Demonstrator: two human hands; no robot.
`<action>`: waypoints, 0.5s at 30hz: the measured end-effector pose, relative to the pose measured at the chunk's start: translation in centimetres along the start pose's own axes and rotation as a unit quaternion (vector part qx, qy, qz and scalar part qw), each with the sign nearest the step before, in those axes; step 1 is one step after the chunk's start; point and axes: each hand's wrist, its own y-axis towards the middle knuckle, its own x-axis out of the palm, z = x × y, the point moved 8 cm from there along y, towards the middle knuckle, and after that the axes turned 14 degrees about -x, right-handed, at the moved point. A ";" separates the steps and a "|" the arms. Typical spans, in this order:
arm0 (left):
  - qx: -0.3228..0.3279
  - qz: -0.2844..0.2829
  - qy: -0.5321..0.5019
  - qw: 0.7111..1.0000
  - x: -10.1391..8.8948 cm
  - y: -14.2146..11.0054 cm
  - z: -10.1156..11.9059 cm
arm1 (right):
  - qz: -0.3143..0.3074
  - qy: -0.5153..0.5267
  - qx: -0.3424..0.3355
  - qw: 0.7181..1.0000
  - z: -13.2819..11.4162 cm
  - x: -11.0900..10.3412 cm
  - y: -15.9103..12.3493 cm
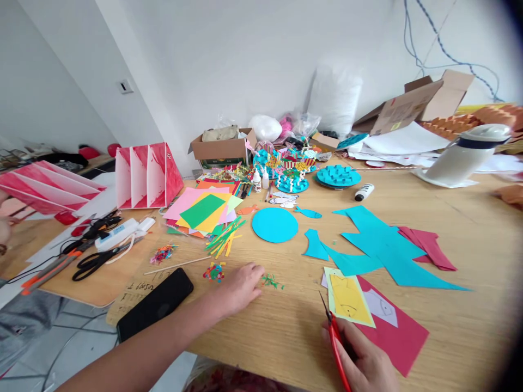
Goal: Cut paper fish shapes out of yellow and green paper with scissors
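Note:
My left hand point(241, 286) rests low over the table, its thumb and fingers apart beside a few small green paper scraps point(272, 281). Just left of it lies a patch of coloured paper dots point(214, 272). My right hand point(363, 356) is closed around red-handled scissors point(335, 348), blades pointing up and away from me. Close by the blades is a yellow paper with a fish drawing point(347, 294), on a pale green sheet. Under that lies a dark red sheet point(402, 340), with a white paper fish drawing point(382, 307) on top.
A blue paper circle point(275, 225) and blue offcuts point(379, 245) lie ahead. Stacked coloured paper point(202, 211), green and yellow strips point(226, 237) and a black phone point(155, 305) are left. Finished blue crafts point(338, 177) stand behind. A white kettle point(461, 155) stands right. Another person's sleeve shows far left.

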 end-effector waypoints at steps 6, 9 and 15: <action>-0.002 0.012 -0.050 0.999 -0.1 2.1 1.7 | -0.009 0.005 -0.005 1.000 -0.1 0.1 0.2; -0.006 0.019 -0.059 0.998 -2.7 1.6 1.3 | -0.013 0.008 -0.001 1.000 0.1 0.1 0.1; 0.077 0.015 0.106 0.991 -4.6 -3.4 -0.9 | -0.009 0.007 0.013 1.000 -0.1 0.1 -0.1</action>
